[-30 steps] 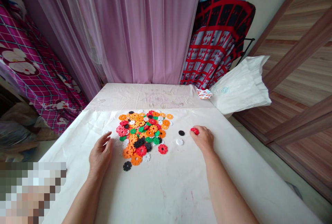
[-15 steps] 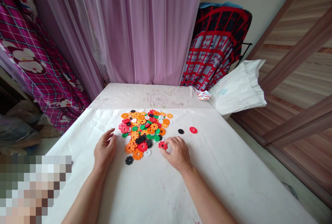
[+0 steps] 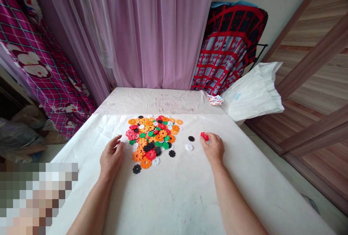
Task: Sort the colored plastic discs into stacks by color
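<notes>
A heap of flat, notched plastic discs in orange, red, green, black and white lies on the white-covered table. To its right, my right hand pinches a red notched disc between thumb and fingers, at or just above the cloth. Beside that hand lie a white disc and a black disc. Another black disc sits at the heap's right edge. My left hand rests on its side left of the heap, fingers loosely bent and apart, holding nothing.
The white cloth covers the table. A white bag stands at its far right corner, near a small patterned paper box. Behind hangs a purple curtain; a wooden wardrobe is to the right.
My right hand has moved right from the heap's edge with the red disc, to where another red disc lay. White and black discs now show where the hand was. My left hand stays put.
</notes>
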`<state>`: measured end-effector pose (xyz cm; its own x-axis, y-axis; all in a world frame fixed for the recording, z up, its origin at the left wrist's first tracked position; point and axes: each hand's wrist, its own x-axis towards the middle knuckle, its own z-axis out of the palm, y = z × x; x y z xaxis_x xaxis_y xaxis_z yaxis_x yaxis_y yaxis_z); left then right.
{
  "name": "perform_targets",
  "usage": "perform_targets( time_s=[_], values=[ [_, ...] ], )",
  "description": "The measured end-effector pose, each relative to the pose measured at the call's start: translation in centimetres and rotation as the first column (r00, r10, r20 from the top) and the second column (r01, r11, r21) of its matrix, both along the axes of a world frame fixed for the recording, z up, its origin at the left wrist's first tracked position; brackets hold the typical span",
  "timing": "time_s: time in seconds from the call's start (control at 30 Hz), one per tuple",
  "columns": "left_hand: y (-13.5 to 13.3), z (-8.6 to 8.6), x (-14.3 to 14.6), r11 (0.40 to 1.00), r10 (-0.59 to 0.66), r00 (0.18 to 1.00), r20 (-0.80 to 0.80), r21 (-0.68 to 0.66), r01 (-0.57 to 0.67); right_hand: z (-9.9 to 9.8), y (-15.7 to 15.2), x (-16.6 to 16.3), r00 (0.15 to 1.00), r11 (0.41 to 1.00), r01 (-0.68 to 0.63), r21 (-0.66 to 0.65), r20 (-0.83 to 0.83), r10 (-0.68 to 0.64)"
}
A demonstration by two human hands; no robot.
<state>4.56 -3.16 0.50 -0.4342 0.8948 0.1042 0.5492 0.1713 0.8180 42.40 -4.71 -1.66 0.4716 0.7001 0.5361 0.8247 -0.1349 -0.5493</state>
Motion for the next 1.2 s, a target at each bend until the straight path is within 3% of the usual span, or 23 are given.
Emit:
perform_targets(
  time_s=[0.1,0.43,0.83,0.97,1.03,1.1,1.2],
  values=[
    [-0.1,0.2,0.1,1.000,0.000,1.000,-0.002,-0.013,0.000,-0.6,0.6,2.4,0.994,0.988,0.106,-0.110,-0.025,-0.109],
    [0.0,-0.2,0.0,1.000,0.006,1.000,0.007,0.008,-0.006,-0.4,1.0,2.0,0.995,0.948,0.083,-0.306,0.082,-0.061],
    [0.0,-0.1,-0.1,1.000,0.003,1.000,0.015,-0.009,-0.003,-0.3,0.8,1.7,0.989,0.921,0.091,-0.378,0.139,-0.041],
    [0.0,-0.2,-0.1,1.000,0.002,1.000,0.007,0.004,-0.002,0.2,0.5,1.3,0.990,0.960,0.104,-0.261,0.121,-0.074],
    [0.1,-0.3,-0.1,1.000,-0.001,1.000,0.002,0.010,0.001,0.6,0.1,0.3,0.989,0.990,0.031,-0.140,0.148,-0.010],
    [0.1,-0.2,-0.1,1.000,-0.005,1.000,0.000,0.012,0.005,1.1,-0.5,-1.6,0.964,0.985,-0.160,-0.056,0.208,0.169],
    [0.0,-0.2,-0.1,1.000,-0.008,1.000,0.007,0.017,0.008,1.6,-1.6,-5.3,0.846,0.888,-0.453,-0.081,0.274,0.457]
  ],
)
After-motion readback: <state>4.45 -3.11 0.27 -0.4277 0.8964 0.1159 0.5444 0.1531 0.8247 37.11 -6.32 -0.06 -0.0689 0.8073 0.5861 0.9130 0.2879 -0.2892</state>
